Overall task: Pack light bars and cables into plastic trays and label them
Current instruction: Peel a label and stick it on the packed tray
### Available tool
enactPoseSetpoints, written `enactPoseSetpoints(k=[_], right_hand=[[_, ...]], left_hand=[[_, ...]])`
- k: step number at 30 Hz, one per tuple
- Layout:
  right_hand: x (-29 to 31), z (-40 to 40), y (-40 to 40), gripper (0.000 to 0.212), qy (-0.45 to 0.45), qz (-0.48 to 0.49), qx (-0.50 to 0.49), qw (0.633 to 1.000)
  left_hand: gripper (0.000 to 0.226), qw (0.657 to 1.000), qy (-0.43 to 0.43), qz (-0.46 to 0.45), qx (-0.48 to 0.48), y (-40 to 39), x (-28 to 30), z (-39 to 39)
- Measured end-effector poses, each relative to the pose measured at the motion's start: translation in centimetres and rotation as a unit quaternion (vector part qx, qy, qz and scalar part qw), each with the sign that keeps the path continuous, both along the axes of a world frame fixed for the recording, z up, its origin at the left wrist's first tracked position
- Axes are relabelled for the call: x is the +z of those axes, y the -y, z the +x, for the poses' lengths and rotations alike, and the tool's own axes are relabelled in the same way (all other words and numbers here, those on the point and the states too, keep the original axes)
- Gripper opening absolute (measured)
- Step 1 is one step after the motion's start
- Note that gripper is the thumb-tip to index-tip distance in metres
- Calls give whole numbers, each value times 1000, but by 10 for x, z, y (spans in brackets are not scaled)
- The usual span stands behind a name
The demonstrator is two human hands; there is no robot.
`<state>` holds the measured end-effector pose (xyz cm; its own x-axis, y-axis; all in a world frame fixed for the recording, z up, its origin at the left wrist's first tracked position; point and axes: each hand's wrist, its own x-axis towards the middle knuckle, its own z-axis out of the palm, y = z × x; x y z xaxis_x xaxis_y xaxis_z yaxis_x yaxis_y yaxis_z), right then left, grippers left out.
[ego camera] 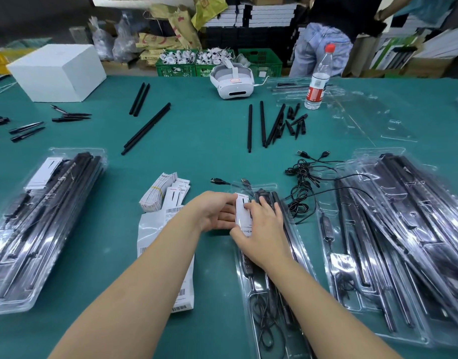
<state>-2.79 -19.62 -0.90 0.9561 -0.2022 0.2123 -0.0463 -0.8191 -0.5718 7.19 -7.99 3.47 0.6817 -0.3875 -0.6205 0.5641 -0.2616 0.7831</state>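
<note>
2 hands [217,212] on a label [242,211] over a tray [304,257]

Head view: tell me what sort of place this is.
Probably a small factory packing bench: stacks of filled plastic trays on a green table, loose light bars, a bundle of labels, and crates and cartons behind.

Both hands meet over a clear tray [304,257] of black light bars on the green tabletop [202,141]: left hand [217,211] and right hand [261,229] hold a white label [242,211] on it
</note>
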Motion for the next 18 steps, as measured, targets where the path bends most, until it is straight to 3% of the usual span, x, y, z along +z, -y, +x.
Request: enactPoseSetpoints(k=[18], right_hand=[[-3,2,2,47,-21,-27,-2,999]], left_hand=[[12,996,57,71,-10,6,-3,4]])
